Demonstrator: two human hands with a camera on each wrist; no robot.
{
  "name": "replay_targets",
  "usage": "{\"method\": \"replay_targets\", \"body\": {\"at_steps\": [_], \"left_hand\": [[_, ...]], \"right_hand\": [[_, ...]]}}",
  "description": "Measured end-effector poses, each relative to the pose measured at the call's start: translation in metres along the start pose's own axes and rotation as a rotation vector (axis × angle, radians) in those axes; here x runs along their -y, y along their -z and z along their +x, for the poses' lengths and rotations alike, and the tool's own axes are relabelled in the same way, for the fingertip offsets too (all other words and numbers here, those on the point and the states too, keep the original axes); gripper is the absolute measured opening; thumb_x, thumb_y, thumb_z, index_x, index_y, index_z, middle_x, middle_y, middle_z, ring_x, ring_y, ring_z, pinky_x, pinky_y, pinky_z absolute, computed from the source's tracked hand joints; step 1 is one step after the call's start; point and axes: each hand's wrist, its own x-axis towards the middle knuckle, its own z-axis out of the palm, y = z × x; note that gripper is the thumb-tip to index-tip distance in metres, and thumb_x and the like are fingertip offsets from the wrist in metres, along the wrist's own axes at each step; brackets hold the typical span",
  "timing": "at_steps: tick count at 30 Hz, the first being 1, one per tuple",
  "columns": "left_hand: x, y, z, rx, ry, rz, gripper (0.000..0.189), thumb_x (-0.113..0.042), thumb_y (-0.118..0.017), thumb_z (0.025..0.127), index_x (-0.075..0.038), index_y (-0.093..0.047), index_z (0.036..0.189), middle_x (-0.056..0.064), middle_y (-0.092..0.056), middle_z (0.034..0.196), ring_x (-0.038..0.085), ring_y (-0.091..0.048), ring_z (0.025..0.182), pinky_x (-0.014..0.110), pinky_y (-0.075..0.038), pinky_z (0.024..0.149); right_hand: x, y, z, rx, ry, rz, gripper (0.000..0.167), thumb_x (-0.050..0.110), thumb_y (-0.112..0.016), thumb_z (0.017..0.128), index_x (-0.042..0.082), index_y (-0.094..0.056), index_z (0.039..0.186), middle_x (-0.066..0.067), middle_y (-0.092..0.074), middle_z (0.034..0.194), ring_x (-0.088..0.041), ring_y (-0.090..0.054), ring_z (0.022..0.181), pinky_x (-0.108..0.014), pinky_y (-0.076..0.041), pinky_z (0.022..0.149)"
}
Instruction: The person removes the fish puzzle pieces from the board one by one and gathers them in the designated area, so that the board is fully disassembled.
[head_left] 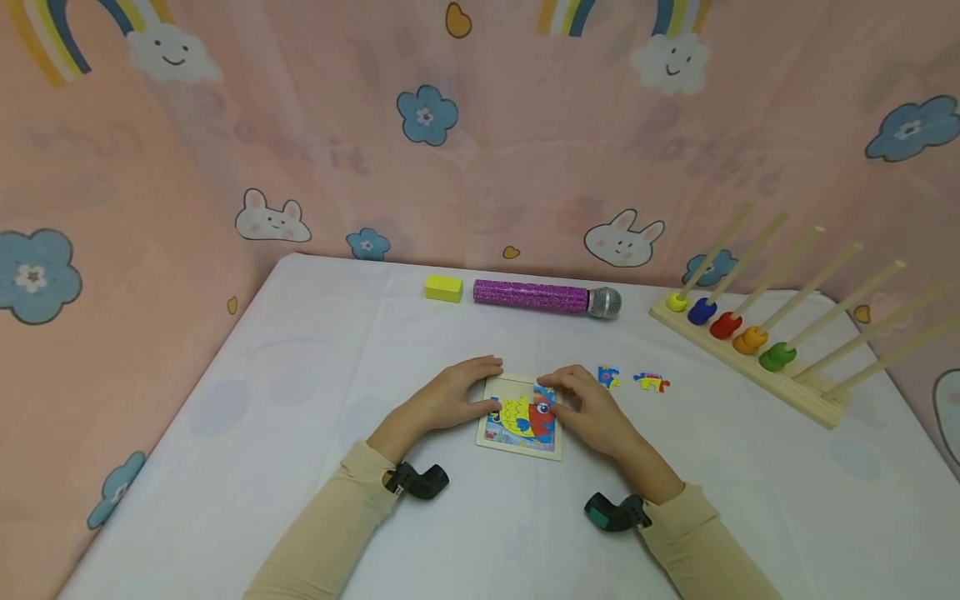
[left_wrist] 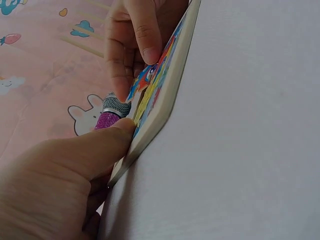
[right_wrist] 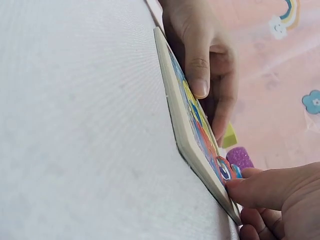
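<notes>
A small wooden puzzle tray (head_left: 512,387) lies on the table with a yellow and red fish picture in it. My left hand (head_left: 448,395) holds its left side, thumb on the picture and fingers at the far edge. My right hand (head_left: 596,412) pinches a red and blue puzzle piece with an eye (left_wrist: 149,74) between thumb and fingers. That piece tilts up from the tray at the right side in the left wrist view. Bare wood shows in the tray's upper left. Two loose puzzle pieces, one blue (head_left: 607,377) and one yellow and red (head_left: 652,382), lie right of the tray.
A yellow block (head_left: 444,289) and a purple glittery microphone (head_left: 531,296) lie at the table's back. To the right stands a wooden peg rack (head_left: 750,362) with coloured beads and tall pegs. A pink patterned cloth (head_left: 480,167) hangs behind the white tabletop (head_left: 300,333).
</notes>
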Motion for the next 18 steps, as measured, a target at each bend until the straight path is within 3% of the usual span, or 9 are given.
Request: {"method": "replay_targets", "body": {"at_steps": [9, 18], "left_hand": [[-0.0008, 0.0011, -0.0005, -0.013, -0.014, 0.011, 0.06, -0.035, -0.066, 0.088, -0.009, -0.047, 0.139, 0.002, -0.042, 0.148, 0.018, -0.034, 0.14, 0.034, -0.029, 0.116], [-0.0018, 0.0005, -0.0013, -0.01, -0.021, -0.004, 0.059, -0.034, -0.066, 0.089, -0.008, -0.048, 0.139, 0.004, -0.042, 0.148, 0.019, -0.034, 0.14, 0.034, -0.029, 0.116]], "right_hand": [[0.0, 0.0013, 0.0008, -0.032, 0.009, -0.019, 0.03, 0.009, -0.065, 0.089, 0.008, -0.064, 0.119, -0.007, -0.058, 0.114, -0.021, -0.054, 0.105, -0.043, -0.05, 0.092], [-0.0051, 0.0063, 0.0015, -0.044, -0.014, 0.028, 0.03, 0.011, -0.064, 0.09, 0.008, -0.063, 0.12, -0.009, -0.058, 0.116, -0.026, -0.054, 0.111, -0.047, -0.048, 0.098]]}}
